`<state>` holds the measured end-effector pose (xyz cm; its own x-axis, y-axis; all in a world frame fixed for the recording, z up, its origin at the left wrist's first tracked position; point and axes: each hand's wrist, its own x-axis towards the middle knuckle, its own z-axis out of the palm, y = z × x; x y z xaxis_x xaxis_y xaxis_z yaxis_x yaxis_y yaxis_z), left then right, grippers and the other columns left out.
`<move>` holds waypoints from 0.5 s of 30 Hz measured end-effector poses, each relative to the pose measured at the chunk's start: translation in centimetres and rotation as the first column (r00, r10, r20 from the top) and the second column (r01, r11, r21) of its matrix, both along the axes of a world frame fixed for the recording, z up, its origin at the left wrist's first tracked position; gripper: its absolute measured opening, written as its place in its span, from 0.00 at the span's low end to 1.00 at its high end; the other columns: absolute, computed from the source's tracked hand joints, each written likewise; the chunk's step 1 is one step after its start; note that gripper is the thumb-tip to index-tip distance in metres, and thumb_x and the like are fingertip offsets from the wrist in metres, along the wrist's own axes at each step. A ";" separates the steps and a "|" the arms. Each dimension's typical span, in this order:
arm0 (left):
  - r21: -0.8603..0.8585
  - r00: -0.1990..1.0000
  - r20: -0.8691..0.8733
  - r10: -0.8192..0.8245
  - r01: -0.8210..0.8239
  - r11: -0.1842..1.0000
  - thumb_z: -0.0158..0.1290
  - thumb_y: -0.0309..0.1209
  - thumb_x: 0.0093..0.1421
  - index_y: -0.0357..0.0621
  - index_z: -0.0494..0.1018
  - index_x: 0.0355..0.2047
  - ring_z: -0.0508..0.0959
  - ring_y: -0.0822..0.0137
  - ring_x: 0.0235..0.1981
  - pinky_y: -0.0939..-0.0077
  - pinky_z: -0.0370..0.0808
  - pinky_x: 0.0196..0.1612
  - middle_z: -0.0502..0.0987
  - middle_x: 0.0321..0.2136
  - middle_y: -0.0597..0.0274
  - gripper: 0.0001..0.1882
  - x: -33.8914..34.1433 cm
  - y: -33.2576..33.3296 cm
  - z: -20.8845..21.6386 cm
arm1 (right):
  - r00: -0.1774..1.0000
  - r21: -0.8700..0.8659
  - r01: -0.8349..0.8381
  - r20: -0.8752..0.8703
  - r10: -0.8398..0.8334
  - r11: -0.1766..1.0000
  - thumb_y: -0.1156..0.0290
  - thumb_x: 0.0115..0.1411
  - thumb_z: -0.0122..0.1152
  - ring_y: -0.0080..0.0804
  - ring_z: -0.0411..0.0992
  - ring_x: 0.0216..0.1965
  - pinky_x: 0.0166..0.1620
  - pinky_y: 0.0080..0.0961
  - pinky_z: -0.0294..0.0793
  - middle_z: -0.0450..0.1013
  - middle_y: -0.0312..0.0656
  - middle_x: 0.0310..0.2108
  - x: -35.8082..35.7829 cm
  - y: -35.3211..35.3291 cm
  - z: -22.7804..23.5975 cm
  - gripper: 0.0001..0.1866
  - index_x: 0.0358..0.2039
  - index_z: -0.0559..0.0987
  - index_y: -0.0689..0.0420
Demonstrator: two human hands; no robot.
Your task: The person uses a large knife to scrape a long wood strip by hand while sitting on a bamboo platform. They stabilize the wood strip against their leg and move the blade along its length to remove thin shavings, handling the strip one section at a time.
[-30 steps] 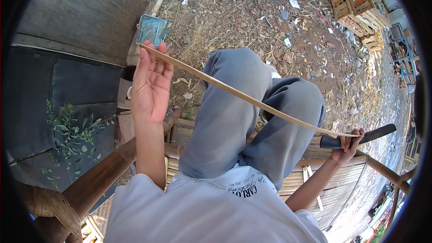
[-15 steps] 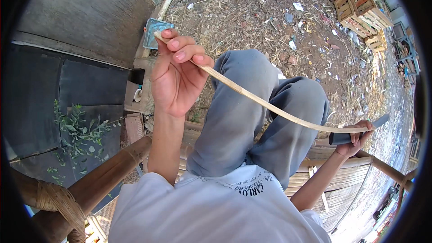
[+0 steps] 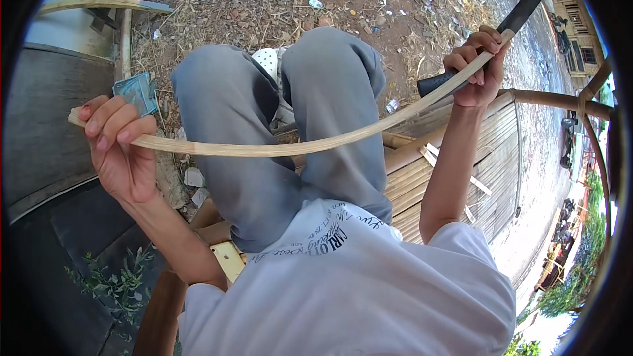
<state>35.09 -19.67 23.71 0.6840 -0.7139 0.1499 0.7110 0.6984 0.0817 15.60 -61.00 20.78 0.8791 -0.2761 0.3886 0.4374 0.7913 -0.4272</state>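
Note:
A long, pale strip of split bamboo (image 3: 283, 150) spans the space above my knees, bowed downward in the middle. Its left end is pinched between the thumb and fingers of my left hand (image 3: 125, 148), and a short tip sticks out past them. At the upper right, my right hand (image 3: 480, 72) grips the other end. That same hand also holds a dark knife-like tool (image 3: 524, 12), which lies along the strip's end. The tool's black, textured butt shows at the other side of the fist; its edge cannot be made out.
Below the strip are my grey-trousered knees (image 3: 333, 86). A slatted bamboo seat (image 3: 488, 158) extends to the right. A phone (image 3: 227, 258) lies beside my left hip. Left of my knees sits a blue plastic basket (image 3: 136, 92); a leafy plant (image 3: 115, 283) grows near dark panels.
The view has shifted. My left hand has gone lower and left with its strip end, while my right hand has risen with the tool and other end. The strip now sags in the middle.

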 end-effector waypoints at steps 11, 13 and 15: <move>0.174 0.978 0.193 -0.079 0.046 0.984 0.46 0.29 0.65 0.41 0.70 0.42 0.69 0.75 0.28 0.74 0.67 0.37 0.71 0.30 0.66 0.08 3.0 -2.2 2.0 | 0.998 -0.141 -0.052 -0.034 0.048 0.989 0.57 0.69 0.40 0.10 0.53 0.10 0.16 0.12 0.57 0.68 0.28 0.31 0.6 -0.1 1.7 0.14 0.41 0.68 0.53; 0.221 0.974 0.207 -0.096 0.049 0.974 0.46 0.30 0.65 0.42 0.71 0.43 0.70 0.75 0.29 0.75 0.69 0.36 0.73 0.31 0.67 0.09 4.4 -3.0 2.2 | 0.999 -0.184 -0.015 -0.037 0.008 0.983 0.58 0.70 0.39 0.10 0.53 0.10 0.15 0.11 0.56 0.68 0.28 0.30 1.0 -0.7 2.7 0.14 0.40 0.68 0.54; 0.239 0.967 0.226 -0.115 0.059 0.969 0.47 0.32 0.65 0.42 0.71 0.43 0.71 0.75 0.29 0.75 0.70 0.36 0.73 0.30 0.68 0.09 5.3 -3.7 2.5 | 0.999 -0.210 -0.007 -0.033 0.000 0.978 0.58 0.70 0.39 0.09 0.52 0.10 0.15 0.11 0.56 0.68 0.29 0.30 1.4 -1.3 3.6 0.13 0.40 0.68 0.54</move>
<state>40.43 -23.38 26.23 0.5822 -0.8032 0.1259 0.7089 0.5774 0.4051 17.04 -62.26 24.43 0.8929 -0.1888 0.4088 0.4183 0.6840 -0.5976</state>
